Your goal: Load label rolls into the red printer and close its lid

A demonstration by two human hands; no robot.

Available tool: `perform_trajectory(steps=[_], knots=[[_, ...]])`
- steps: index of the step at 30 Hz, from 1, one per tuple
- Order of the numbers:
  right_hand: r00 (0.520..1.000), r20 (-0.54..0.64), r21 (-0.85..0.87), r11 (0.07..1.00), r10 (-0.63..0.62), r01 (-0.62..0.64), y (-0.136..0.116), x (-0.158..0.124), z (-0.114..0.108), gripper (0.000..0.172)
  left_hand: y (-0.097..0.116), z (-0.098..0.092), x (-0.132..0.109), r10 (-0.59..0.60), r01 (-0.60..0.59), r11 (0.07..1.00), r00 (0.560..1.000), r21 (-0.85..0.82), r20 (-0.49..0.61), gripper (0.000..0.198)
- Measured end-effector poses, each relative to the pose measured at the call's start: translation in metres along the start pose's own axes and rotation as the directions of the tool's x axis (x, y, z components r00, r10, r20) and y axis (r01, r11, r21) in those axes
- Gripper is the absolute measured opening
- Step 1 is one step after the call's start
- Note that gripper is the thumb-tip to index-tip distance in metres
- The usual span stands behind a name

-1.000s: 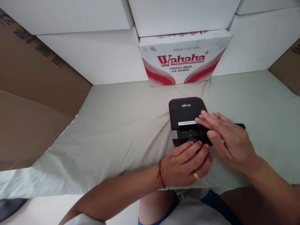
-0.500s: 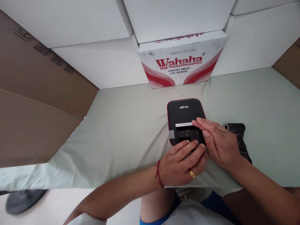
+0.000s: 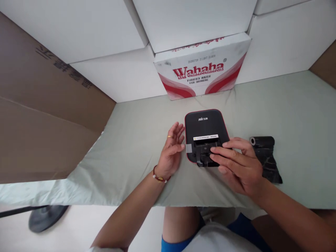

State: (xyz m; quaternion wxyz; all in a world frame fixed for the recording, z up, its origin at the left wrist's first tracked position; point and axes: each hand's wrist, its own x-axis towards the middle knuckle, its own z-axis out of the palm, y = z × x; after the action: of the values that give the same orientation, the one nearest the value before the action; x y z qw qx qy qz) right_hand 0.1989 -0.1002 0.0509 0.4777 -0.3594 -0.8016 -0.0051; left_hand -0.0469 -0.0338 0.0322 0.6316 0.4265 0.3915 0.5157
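Note:
A black portable printer (image 3: 202,126) with a red edge lies on the green cloth in front of me. A white warning label (image 3: 206,137) crosses it above a dark slot, and a strip of shiny black film (image 3: 204,161) extends from there over the near edge. My left hand (image 3: 170,152) is open beside the printer's left edge, palm turned toward it. Fingers of my right hand (image 3: 241,161) are stretched out across the printer's right side, their tips on the film; the thumb is near the front corner. A grey tape tab (image 3: 189,148) sits on the left edge.
Right of the printer lies a roll of black film (image 3: 264,141) with a loose, crinkled tail. A Wahaha water carton (image 3: 202,75) stands at the back against stacked white boxes (image 3: 112,77). A large brown carton (image 3: 52,122) borders the left side.
My left hand has come off the printer's front and moved to its left side, opening. My right hand has shifted slightly down, fingers now spread on the film. The film's near end is uncovered.

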Motion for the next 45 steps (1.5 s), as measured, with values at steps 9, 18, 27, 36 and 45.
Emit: perform_trajectory(steps=[9,18,27,36,45], knots=[[0.995,-0.097,-0.133,0.991,0.021,-0.034,-0.005,-0.001,-0.004,0.023,0.004,0.014,-0.001,0.035,-0.005,0.985,0.984,-0.174,0.174,0.095],[0.994,-0.094,-0.130,0.990,0.046,-0.058,-0.003,0.000,-0.004,0.023,0.004,0.015,0.010,0.017,-0.009,0.999,0.984,-0.048,0.175,0.102],[0.997,-0.070,-0.165,0.985,0.044,-0.055,-0.004,-0.002,-0.004,0.023,-0.007,0.011,0.008,0.004,0.007,0.998,0.983,-0.062,0.182,0.118],[0.987,0.132,0.181,0.977,0.090,-0.113,0.007,0.040,-0.029,0.031,-0.024,0.007,0.015,0.100,-0.072,0.987,0.975,-0.143,0.200,0.104],[0.614,0.715,-0.309,0.939,0.335,-0.153,0.030,0.130,0.009,0.025,-0.031,0.006,0.025,0.060,-0.055,0.990,0.998,-0.129,0.037,0.058]])
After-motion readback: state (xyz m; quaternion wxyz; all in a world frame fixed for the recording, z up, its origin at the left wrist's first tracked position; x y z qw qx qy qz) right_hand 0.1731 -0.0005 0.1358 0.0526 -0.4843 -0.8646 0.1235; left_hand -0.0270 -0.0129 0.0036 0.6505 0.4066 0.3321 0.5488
